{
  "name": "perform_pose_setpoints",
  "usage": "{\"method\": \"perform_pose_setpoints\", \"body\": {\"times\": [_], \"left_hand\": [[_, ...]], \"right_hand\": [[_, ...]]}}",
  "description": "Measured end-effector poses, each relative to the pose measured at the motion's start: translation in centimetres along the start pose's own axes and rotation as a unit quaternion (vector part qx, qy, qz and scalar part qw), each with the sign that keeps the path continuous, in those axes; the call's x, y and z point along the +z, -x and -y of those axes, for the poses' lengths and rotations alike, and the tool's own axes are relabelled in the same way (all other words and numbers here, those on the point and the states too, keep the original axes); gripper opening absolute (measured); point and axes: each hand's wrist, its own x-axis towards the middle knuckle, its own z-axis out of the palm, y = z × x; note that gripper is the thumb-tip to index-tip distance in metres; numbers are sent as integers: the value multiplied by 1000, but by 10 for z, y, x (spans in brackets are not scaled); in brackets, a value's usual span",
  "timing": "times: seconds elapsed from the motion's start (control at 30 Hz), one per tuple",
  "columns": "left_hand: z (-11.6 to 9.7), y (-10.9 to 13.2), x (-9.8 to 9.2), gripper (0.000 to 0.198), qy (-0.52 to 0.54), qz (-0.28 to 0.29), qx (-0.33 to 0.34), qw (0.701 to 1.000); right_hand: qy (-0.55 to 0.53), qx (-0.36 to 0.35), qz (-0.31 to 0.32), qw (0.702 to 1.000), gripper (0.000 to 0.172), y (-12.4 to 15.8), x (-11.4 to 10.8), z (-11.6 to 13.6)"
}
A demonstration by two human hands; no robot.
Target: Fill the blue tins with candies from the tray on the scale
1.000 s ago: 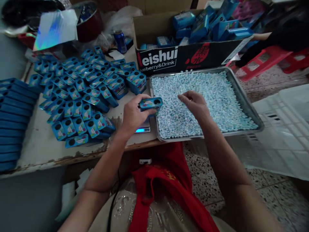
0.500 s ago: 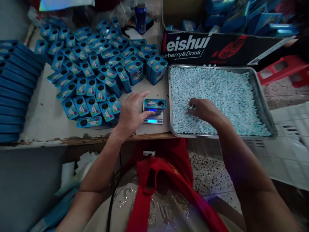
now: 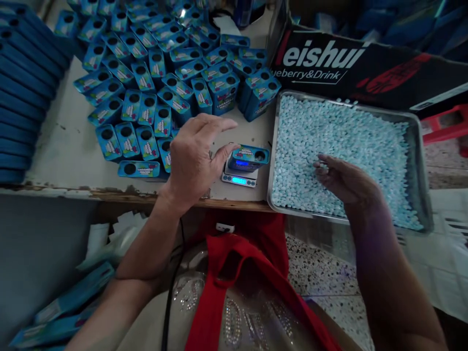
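My left hand (image 3: pixel 199 158) is open, thumb and fingers apart, its thumb tip at the left edge of a blue candy box (image 3: pixel 247 161). That box stands upright on a small digital scale (image 3: pixel 239 179) with a lit blue display; a round hole shows in its top. My right hand (image 3: pixel 349 180) is over the metal tray (image 3: pixel 310 214), its fingers curled together with small pale bits at the tips, apparently candies. Small light-blue and white candies (image 3: pixel 303 131) fill most of the tray. Left of the scale stand several similar blue boxes (image 3: pixel 146 107) with round holes on top.
A black printed carton (image 3: pixel 321 61) holding blue boxes stands behind the tray. Stacked blue boxes (image 3: pixel 29 87) line the left side. A red plastic object (image 3: pixel 448 126) is at the right. The table's worn wooden front edge (image 3: pixel 234 204) runs before me.
My right hand has drawn up from the candies, its fingers turning more to the side. My left hand stays open by the box on the scale. The view has shifted.
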Motion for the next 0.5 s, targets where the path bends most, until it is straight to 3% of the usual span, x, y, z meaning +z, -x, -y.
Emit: {"method": "perform_pose_setpoints", "body": {"times": [0.1,0.17,0.23,0.37,0.5], "left_hand": [[3,-3,4,30,-7,14,27,1000],[5,-4,8,36,-14,20,42,999],[6,-3,11,44,-18,27,55,998],[6,2,13,51,-21,56,48,997],[7,7,8,51,-5,92,17,996]], "right_hand": [[2,53,28,998,22,4,7,12],[97,59,96,989,17,8,15,29],[230,35,168,958,9,12,28,52],[450,-138,204,858,24,16,60,97],[519,-292,193,779,27,15,87,120]]}}
